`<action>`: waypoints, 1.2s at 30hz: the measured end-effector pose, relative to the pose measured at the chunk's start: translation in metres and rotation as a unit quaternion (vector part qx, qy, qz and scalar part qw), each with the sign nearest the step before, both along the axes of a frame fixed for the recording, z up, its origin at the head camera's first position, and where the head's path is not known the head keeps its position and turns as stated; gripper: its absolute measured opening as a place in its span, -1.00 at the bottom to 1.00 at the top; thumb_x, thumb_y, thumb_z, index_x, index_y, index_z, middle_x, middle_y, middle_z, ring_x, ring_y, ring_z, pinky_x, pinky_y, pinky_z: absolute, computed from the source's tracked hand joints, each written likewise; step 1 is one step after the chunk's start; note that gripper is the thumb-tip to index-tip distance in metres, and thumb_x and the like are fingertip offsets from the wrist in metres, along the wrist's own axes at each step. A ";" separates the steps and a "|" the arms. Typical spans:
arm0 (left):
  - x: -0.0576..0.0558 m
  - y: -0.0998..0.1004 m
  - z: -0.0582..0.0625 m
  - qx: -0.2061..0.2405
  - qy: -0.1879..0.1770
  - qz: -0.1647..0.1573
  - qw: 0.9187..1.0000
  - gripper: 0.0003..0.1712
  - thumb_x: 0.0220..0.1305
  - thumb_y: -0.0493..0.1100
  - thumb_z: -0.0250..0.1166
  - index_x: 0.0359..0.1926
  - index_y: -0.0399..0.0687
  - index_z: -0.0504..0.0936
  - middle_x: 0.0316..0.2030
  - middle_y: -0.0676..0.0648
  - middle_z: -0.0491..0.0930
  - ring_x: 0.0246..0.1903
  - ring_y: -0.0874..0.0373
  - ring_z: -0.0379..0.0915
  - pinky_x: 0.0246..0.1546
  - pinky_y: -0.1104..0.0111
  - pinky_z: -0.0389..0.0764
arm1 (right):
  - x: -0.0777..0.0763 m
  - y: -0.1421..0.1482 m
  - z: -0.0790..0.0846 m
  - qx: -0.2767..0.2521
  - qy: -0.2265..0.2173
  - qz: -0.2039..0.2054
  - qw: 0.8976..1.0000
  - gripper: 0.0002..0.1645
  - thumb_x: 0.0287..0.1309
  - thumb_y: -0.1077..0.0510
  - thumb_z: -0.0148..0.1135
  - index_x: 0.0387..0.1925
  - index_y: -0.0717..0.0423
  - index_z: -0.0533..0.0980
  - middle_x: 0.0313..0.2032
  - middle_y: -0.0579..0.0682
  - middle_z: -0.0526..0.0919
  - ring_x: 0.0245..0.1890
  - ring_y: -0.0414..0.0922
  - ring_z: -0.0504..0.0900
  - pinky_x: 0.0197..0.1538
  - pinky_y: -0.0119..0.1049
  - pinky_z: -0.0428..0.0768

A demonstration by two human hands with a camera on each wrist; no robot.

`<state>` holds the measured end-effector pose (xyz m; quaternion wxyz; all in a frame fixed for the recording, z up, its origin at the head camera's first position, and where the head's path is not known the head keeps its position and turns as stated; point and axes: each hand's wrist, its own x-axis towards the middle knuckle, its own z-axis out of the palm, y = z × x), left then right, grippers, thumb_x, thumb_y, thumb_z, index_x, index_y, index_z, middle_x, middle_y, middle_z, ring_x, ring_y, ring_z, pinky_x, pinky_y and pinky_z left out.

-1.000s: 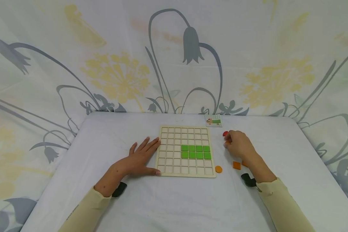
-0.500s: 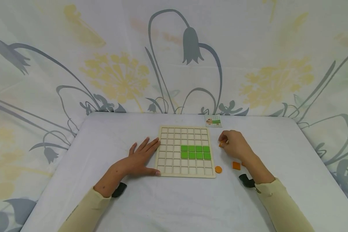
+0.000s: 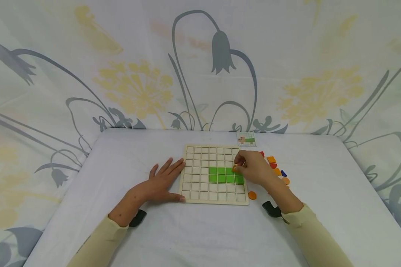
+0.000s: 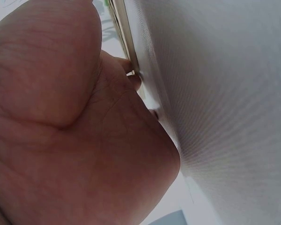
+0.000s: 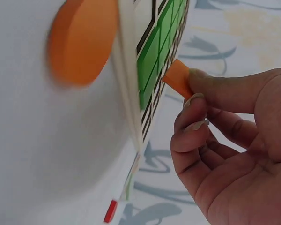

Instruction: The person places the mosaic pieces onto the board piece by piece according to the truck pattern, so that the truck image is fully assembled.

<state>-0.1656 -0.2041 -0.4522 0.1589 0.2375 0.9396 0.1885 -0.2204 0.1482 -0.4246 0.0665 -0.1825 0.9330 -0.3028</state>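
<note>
A pale wooden grid board (image 3: 197,185) lies on the white cloth, with a block of green square tiles (image 3: 221,178) set in its cells. My left hand (image 3: 157,187) lies spread flat at the board's left side, fingertips and thumb touching its edge. Between thumb and fingertips my right hand (image 3: 254,168) pinches an orange square tile (image 5: 178,77), held above the green tiles at the board's right part. In the right wrist view the tile shows apart from the board's surface. An orange round piece (image 3: 252,195) lies by the board's lower right corner.
Right of the board, partly behind the right hand and forearm, lie loose pieces: an orange square (image 3: 271,159), a red piece (image 3: 273,165), a blue piece (image 3: 283,173) and an orange disc (image 3: 285,180). A small picture card (image 3: 246,139) lies beyond the board's upper right corner.
My right hand has moved left from the loose pieces to over the board, carrying the orange tile. More loose pieces now show behind it. My left hand has stayed put.
</note>
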 end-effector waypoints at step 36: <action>-0.001 -0.001 0.002 0.002 0.002 -0.003 1.000 0.36 0.24 0.41 0.46 0.74 0.02 -0.13 0.73 0.02 -0.25 0.69 -0.15 -0.50 0.52 -0.37 -0.34 | 0.004 -0.091 -0.005 -0.018 0.002 0.103 0.995 -0.87 0.34 0.36 0.36 -0.30 0.09 0.66 -0.36 -0.12 0.66 -0.31 -0.16 0.58 -0.11 -0.18 0.61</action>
